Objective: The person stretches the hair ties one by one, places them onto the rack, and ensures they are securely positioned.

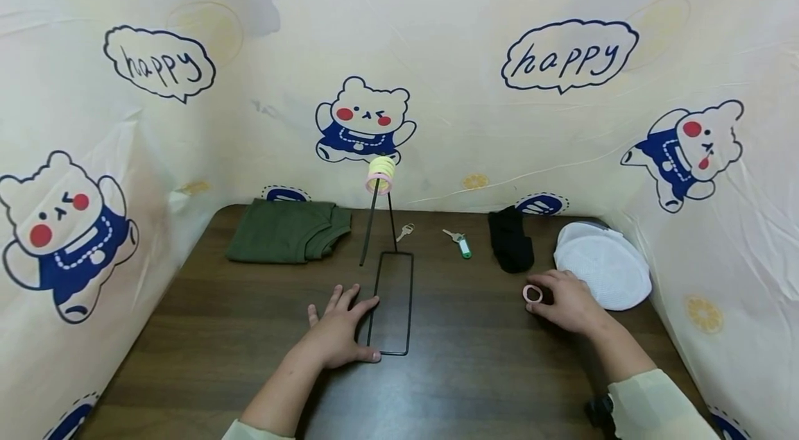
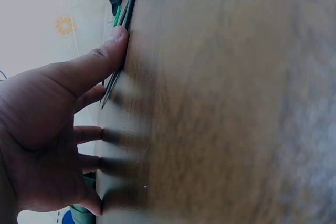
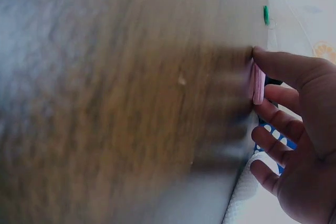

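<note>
A black wire stand (image 1: 410, 301) has a rectangular base flat on the table, an upright rod, and a second rod slanting down toward me. Yellow rings (image 1: 382, 164) and a pink ring sit at its top. My left hand (image 1: 333, 332) rests at the left side of the base with fingers spread, its thumb and index finger touching the wire. In the left wrist view, the thumb lies against the black wire (image 2: 126, 19). Over on the right, my right hand (image 1: 569, 302) pinches a loose pink ring (image 3: 258, 84) at the tabletop between thumb and fingers.
Along the back of the brown table (image 1: 471, 377) are a folded green cloth (image 1: 284, 233), a small key (image 1: 406, 231), a key with a green tag (image 1: 463, 246), and a black cloth item (image 1: 512, 240). A white mesh bag (image 1: 602, 265) lies just behind my right hand.
</note>
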`<state>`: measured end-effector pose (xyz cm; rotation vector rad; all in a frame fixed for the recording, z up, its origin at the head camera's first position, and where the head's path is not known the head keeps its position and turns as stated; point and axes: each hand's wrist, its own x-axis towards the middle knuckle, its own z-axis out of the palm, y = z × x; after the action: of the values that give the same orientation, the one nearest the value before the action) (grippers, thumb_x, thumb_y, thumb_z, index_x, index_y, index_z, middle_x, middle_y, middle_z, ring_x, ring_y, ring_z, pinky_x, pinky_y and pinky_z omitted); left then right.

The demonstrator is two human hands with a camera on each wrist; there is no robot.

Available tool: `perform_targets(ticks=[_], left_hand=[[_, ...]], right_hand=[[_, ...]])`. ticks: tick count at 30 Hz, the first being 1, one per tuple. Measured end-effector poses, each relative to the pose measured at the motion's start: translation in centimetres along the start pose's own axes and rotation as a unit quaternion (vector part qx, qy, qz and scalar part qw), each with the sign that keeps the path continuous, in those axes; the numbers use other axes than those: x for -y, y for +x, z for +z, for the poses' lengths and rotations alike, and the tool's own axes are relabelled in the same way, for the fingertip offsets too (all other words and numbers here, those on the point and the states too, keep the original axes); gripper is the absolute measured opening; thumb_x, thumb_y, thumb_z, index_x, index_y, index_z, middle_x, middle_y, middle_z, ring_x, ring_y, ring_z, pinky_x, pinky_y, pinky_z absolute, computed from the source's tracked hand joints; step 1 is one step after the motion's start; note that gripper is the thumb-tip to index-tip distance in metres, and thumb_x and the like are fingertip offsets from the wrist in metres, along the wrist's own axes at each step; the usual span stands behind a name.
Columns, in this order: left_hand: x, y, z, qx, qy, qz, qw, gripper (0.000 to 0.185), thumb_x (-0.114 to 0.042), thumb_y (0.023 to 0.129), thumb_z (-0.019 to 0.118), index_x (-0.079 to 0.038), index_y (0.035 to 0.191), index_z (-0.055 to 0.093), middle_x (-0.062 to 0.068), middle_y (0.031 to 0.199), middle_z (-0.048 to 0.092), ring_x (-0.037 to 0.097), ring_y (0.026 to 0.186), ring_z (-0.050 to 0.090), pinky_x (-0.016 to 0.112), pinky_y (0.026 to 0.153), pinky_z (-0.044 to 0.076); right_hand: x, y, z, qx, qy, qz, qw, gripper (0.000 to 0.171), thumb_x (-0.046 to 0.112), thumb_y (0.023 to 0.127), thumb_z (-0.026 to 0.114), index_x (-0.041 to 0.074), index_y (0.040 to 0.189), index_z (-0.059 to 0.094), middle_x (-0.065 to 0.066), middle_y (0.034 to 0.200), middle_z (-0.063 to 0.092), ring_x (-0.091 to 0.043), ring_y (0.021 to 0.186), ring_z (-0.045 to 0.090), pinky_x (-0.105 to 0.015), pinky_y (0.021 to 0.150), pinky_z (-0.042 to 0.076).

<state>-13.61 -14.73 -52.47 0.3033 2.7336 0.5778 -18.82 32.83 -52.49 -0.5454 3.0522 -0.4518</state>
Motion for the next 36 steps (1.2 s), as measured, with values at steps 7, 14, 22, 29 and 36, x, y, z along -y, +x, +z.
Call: perform_targets(ticks=[7,14,22,29,36], left_hand=[[-0.1,0.0,-0.1,0.0,0.0,-0.001,1.0,0.104,-0.063,0.068,0.09,-0.037,0.158,0.044,0.007,0.172,0.019,0.04,0.159,0.004,0.086,0.107,0.003],[-0.3,0.0,-0.3,0.001,-0.002,0.0,1.0,0.104,-0.062,0.069,0.09,-0.037,0.158,0.044,0.008,0.172,0.018,0.04,0.159,0.003,0.086,0.107,0.003],[-0.3,0.0,-0.2,0.003,0.0,-0.001,1.0,0.104,-0.063,0.069,0.09,-0.037,0.158,0.044,0.007,0.172,0.018,0.04,0.159,0.004,0.086,0.107,0.003],[-0.3,-0.1,-0.2,0.007,-0.003,-0.001,1.0,0.104,-0.062,0.069,0.089,-0.037,0.159,0.042,0.007,0.173,0.017,0.04,0.159,0.003,0.086,0.107,0.002],[-0.1,-0.2,-0.2,0.003,-0.001,0.001,1.0,0.104,-0.062,0.069,0.09,-0.037,0.159,0.042,0.008,0.172,0.017,0.041,0.159,0.003,0.086,0.107,0.002]], right_hand=[[0.1,0.1,0.1,-0.006,-0.001,-0.007,1.0,0.039,0.028,0.088,0.082,0.009,0.121,0.075,-0.005,0.11,0.071,-0.033,0.105,0.063,-0.057,0.082,0.048],[1.3,0.1,-0.2,-0.052,0.038,-0.054,0.996,0.032,0.022,0.087,0.083,0.011,0.117,0.077,0.0,0.104,0.071,-0.021,0.095,0.063,-0.047,0.083,0.05],[5.4,0.7,-1.7,-0.086,0.077,-0.102,0.988,0.026,0.02,0.088,0.084,0.019,0.113,0.078,0.008,0.104,0.068,-0.012,0.093,0.056,-0.036,0.075,0.052],[10.9,1.3,-3.3,-0.122,0.117,-0.192,0.967,0.026,0.019,0.088,0.083,0.019,0.113,0.078,0.011,0.106,0.068,-0.009,0.1,0.058,-0.037,0.082,0.051],[16.8,2.2,-4.8,-0.199,0.144,-0.314,0.917,0.029,0.016,0.085,0.084,0.015,0.113,0.077,0.006,0.109,0.069,-0.013,0.102,0.061,-0.039,0.088,0.046]])
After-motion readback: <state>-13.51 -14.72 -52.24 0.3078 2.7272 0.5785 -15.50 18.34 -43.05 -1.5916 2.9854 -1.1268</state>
